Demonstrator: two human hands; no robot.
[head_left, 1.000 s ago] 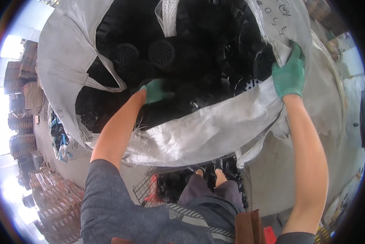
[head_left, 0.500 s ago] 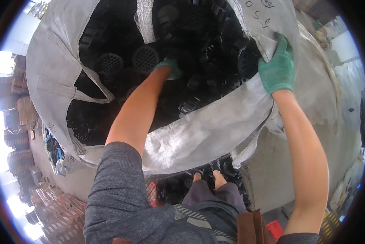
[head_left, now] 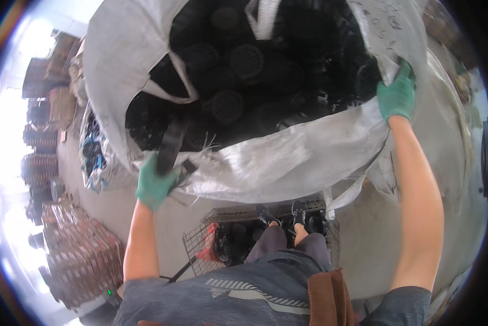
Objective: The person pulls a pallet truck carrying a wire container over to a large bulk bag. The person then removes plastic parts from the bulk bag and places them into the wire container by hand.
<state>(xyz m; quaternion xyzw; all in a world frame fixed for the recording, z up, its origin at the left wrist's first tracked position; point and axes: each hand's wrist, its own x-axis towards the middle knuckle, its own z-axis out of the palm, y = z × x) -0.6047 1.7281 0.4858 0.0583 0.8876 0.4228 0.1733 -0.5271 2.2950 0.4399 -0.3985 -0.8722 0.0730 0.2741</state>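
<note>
A big white woven bulk bag (head_left: 287,168) gapes in front of me, with many black plastic parts (head_left: 246,61) inside, some round with perforated faces. At the bag's near left rim my left hand (head_left: 154,183), in a green glove, is closed on a black plastic part (head_left: 171,144). This part is long, flat and blurred by motion, so its exact kind cannot be made out. My right hand (head_left: 397,96), gloved in green too, is clamped on the bag's right rim. White lifting straps (head_left: 264,19) hang over the opening.
Below the bag, my feet are at a wire mesh basket (head_left: 198,252) holding more black parts and something red (head_left: 207,247). Stacked brown bundles (head_left: 78,250) stand on the left. Beside the bag sits a smaller sack (head_left: 93,142) with blue and black pieces.
My left hand has come up out of the bag and moved left to its near rim, now with a black plastic part. The right hand keeps hold of the rim. The view has shifted.
</note>
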